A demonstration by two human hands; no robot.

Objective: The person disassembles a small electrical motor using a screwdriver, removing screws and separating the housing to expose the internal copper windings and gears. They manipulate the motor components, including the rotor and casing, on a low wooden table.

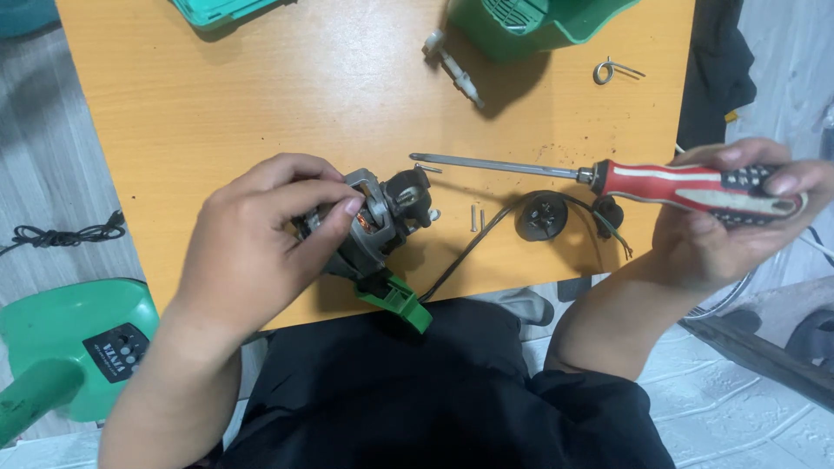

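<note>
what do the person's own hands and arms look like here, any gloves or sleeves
Both hands are bare: no gloves, rings, watch or bands show on the left hand or the right hand. The forearms are uncovered down to the elbows, so no sleeves reach them in this view. Dark black clothing covers the lap and body below the arms. Fingernails look short and unpainted.

The motor (369, 227) lies on the table (261, 104) near its front edge, under the left hand (261, 239). To its right lie two screws (477, 218), then a round cap (542, 216). The screwdriver (608, 176), in the right hand (738, 213), stands behind them, its tip pointing left. A wire ring (605, 69) lies far behind.
</note>
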